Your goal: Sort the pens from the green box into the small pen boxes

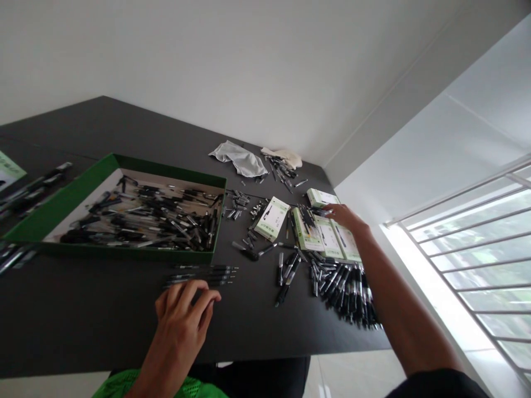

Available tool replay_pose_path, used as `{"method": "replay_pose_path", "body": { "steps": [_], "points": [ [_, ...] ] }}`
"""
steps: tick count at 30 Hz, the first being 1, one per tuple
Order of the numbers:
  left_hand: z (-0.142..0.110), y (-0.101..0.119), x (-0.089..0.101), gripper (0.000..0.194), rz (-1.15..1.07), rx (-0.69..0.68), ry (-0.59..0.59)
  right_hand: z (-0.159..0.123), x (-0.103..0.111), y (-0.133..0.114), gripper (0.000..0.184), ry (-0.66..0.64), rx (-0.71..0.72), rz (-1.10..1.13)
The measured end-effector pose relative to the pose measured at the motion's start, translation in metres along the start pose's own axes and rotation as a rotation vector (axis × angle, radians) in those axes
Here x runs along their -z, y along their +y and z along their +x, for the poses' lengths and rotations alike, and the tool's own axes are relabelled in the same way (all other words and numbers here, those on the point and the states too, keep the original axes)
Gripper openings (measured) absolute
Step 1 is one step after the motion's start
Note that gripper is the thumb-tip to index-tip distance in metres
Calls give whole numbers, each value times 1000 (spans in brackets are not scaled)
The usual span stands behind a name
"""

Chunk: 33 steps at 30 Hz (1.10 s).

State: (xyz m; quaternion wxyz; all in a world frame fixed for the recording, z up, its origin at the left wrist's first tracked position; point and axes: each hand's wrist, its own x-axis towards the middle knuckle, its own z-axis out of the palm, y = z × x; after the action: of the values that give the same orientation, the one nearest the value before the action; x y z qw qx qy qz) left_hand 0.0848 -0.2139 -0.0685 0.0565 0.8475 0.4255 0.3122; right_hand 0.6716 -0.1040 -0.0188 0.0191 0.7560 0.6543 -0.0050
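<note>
My left hand (186,309) rests on the table with bent fingers apart, holding nothing that I can see. Just beyond its fingertips lies a row of slim pen refills (211,273), partly covered by the hand. My right hand (344,215) reaches over several pale green pen boxes at the right, its fingers stretched out and partly apart. The fingertips are close to dark pen parts (318,211) beside a small box (322,197); contact is unclear. More pen parts (307,221) lie on the nearest open-looking box (307,243).
A green-rimmed tray (166,254) full of loose pens stands at the left. A fan of pens (348,293) lies near the right edge. Another box (271,218), small caps (236,204) and a grey cloth (240,157) sit mid-table. Wall and barred window bound the right side.
</note>
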Motion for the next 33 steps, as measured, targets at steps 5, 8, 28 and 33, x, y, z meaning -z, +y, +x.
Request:
{"method": "replay_pose_path", "body": {
  "steps": [5, 8, 28, 33],
  "points": [
    [0, 0, 1, 25, -18, -3, 7, 15, 1, 4, 38, -54, 3, -32],
    [1, 0, 1, 25, -26, 12, 2, 22, 0, 5, 40, -57, 17, -47],
    [2, 0, 3, 25, -53, 34, 14, 23, -1, 2, 22, -43, 36, 73],
    [1, -1, 3, 23, -49, 61, -1, 20, 3, -4, 12, -56, -17, 105]
  ]
}}
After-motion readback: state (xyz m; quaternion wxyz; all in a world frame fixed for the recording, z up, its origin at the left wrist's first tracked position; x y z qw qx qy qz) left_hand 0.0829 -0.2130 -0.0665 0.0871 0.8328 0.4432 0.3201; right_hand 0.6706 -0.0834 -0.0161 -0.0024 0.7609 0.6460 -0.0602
